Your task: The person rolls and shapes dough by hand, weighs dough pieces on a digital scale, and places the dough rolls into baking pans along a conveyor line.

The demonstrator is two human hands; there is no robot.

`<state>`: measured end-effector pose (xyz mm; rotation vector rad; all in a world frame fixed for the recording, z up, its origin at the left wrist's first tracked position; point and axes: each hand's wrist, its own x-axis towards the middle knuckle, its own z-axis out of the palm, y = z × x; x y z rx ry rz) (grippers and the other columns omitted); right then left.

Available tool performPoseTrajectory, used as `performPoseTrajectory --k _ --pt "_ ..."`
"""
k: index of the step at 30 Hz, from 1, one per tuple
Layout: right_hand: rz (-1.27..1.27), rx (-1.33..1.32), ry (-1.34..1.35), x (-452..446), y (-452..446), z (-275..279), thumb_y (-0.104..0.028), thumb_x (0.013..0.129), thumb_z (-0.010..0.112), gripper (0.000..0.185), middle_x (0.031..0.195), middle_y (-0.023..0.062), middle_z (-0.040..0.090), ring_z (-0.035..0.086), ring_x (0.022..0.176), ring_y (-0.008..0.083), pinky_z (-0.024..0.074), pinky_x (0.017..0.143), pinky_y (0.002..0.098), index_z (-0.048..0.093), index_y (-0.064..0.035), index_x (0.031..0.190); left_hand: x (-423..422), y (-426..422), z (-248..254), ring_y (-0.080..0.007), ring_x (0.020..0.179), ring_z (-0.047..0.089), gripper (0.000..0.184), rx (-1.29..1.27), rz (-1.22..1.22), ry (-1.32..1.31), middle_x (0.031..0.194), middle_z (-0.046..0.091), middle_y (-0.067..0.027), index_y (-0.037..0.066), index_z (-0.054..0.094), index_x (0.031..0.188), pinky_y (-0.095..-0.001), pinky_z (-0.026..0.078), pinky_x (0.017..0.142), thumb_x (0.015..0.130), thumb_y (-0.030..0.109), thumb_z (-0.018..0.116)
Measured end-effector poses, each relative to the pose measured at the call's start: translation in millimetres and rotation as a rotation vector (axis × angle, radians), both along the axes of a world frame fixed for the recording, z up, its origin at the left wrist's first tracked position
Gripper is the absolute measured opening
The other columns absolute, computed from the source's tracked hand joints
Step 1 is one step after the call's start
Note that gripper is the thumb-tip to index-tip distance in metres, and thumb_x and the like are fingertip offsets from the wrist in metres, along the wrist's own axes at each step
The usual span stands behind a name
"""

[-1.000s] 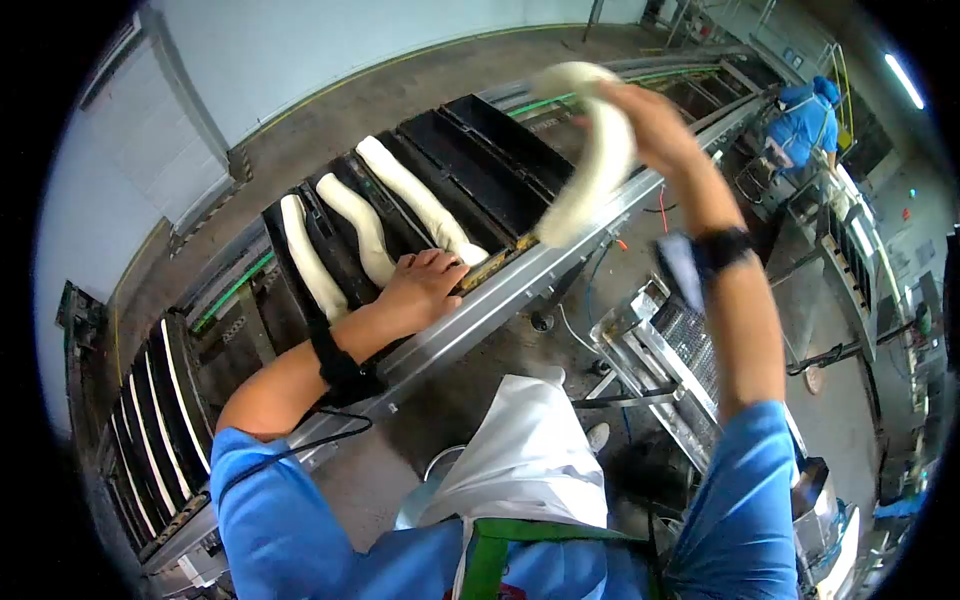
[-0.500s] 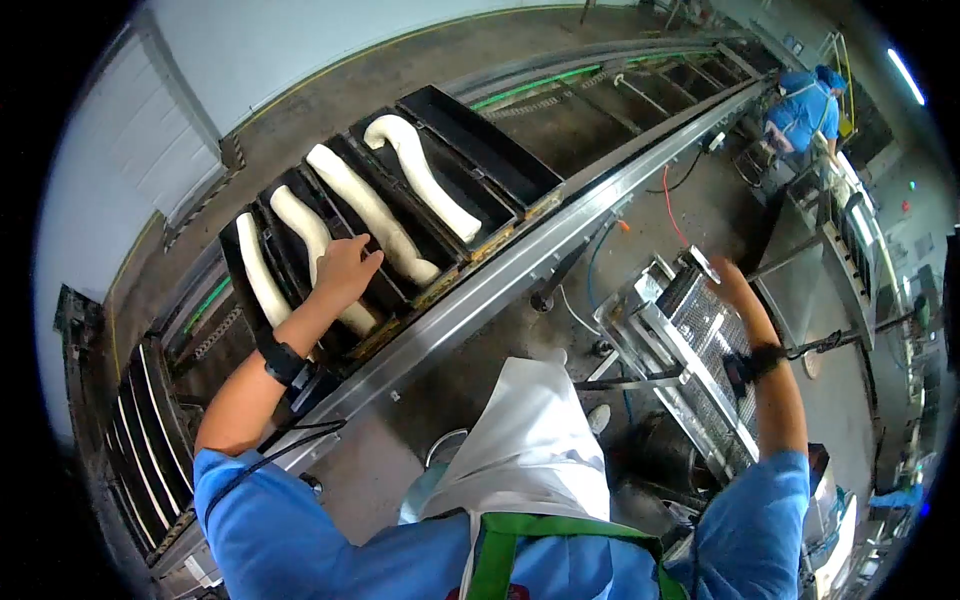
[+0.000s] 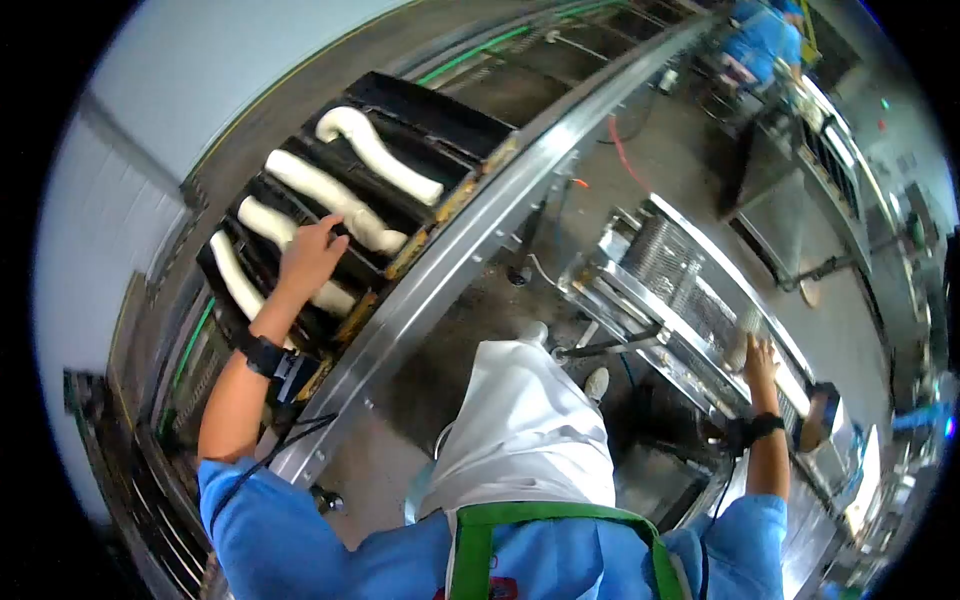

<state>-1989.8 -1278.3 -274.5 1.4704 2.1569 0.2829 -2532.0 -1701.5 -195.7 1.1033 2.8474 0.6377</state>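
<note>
My left hand (image 3: 310, 258) reaches over a row of black baking pans (image 3: 490, 130), its fingers apart and slightly bent. They are by a thick pale dough roll (image 3: 320, 187) and the pan wall beside it; whether they touch is unclear. Another dough roll (image 3: 268, 220) runs under the hand, partly hidden. A thinner roll (image 3: 235, 270) lies at the left, and a hook-ended roll (image 3: 385, 160) at the right. On the other side, my right hand (image 3: 761, 362) has its fingers spread beside a pale dough piece (image 3: 741, 340) on a metal mesh belt (image 3: 665, 265).
A steel conveyor rail (image 3: 470, 240) runs diagonally between the pans and my body. The mesh belt stands in a metal frame to my right. A co-worker in blue (image 3: 760, 45) is at the far right, by another machine. A red hose (image 3: 625, 150) hangs behind the belt.
My right hand has moved down along the mesh belt to the dough piece. My left hand stays over the pans. The view has shifted, with the pans appearing farther left.
</note>
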Motion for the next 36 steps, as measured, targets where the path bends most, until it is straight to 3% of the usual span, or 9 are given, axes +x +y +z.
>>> performPoseTrajectory --k 4,9,13,17,20,23,25,30,36 --pt "0.061 0.069 0.066 22 3 -1 0.002 0.075 0.042 0.057 0.138 0.0003 0.012 0.04 0.108 0.034 0.0378 0.083 0.0537 0.032 -0.0227 0.124 -1 67 28 -0.0256 0.075 0.051 0.024 -0.18 -0.179 0.463 0.074 0.056 -0.0073 0.009 0.06 0.092 -0.0388 0.037 0.067 0.072 0.022 0.057" --pt "0.158 0.263 0.35 10 11 -2 0.006 0.067 0.051 0.059 0.121 0.0098 0.034 0.045 0.099 0.0335 0.0447 0.074 0.0399 0.036 -0.0189 0.118 -11 157 5 -0.0253 0.094 0.047 0.036 -0.492 -0.364 0.421 0.096 0.056 -0.0062 0.019 0.054 0.106 -0.0406 0.033 0.076 0.071 0.027 0.054" --pt "0.122 0.183 0.229 3 49 -19 -0.009 0.063 0.063 0.068 0.106 0.0117 0.046 0.05 0.092 0.034 0.0461 0.068 0.0405 0.032 -0.0222 0.122 -19 189 7 -0.0253 0.084 0.054 0.03 -0.893 -0.327 0.275 0.088 0.061 -0.0071 0.014 0.064 0.085 -0.0362 0.031 0.074 0.059 0.027 0.058" --pt "0.227 0.072 0.508 -17 62 2 -0.016 0.062 0.061 0.056 0.084 0.0173 0.057 0.056 0.076 0.0339 0.0449 0.063 0.0418 0.04 -0.018 0.113 -18 175 10 -0.0268 0.075 0.059 0.031 -0.891 -0.267 0.162 0.078 0.061 -0.0141 0.004 0.063 0.075 -0.0388 0.038 0.064 0.06 0.03 0.058" --pt "0.327 0.217 0.721 -20 65 50 -0.015 0.063 0.06 0.051 0.068 0.0161 0.057 0.056 0.065 0.0343 0.0443 0.058 0.0407 0.041 -0.0137 0.111 -48 146 -6 -0.0245 0.057 0.055 0.038 -0.349 -0.288 -0.26 0.064 0.057 -0.0157 -0.004 0.056 0.061 -0.0341 0.039 0.047 0.062 0.034 0.056" --pt "0.416 0.219 0.945 -29 66 133 -0.003 0.066 0.062 0.058 0.103 0.0097 0.053 0.053 0.07 0.014 0.044 0.056 0.0281 0.039 -0.0094 0.119 -25 113 12 -0.0162 0.062 0.051 0.031 -0.023 -0.407 -0.552 0.069 0.055 -0.0096 -0.002 0.051 0.078 -0.0297 0.039 0.055 0.068 0.027 0.054" --pt "0.392 0.004 1.428 -50 61 200 -0.007 0.071 0.061 0.057 0.102 0.0083 0.051 0.052 0.073 0.0126 0.043 0.051 0.0213 0.035 -0.0037 0.121 -20 98 27 -0.0119 0.067 0.049 0.032 -0.202 -0.387 -0.692 0.074 0.053 -0.005 0.001 0.045 0.097 -0.0237 0.04 0.059 0.078 0.026 0.051" --pt "0.506 0.232 1.566 -166 -22 315 -0.026 0.075 0.058 0.041 0.088 0.0039 0.053 0.05 0.071 0.009 0.0384 0.055 0.0203 0.046 -0.0052 0.108 -97 29 49 -0.0151 0.074 0.055 0.026 -0.031 -0.324 -0.127 0.08 0.055 -0.0055 0.006 0.046 0.1 -0.0307 0.042 0.066 0.079 0.022 0.048" --pt "0.624 -0.309 1.996 -337 -133 273 -0.02 0.077 0.055 0.03 0.087 0.0077 0.055 0.056 0.069 0.015 0.0453 0.063 0.0258 0.046 -0.0043 0.101 -136 -57 74 -0.0201 0.068 0.053 0.021 -0.075 -0.059 -0.259 0.072 0.057 -0.0084 0.003 0.052 0.079 -0.0326 0.04 0.061 0.075 0.023 0.05"
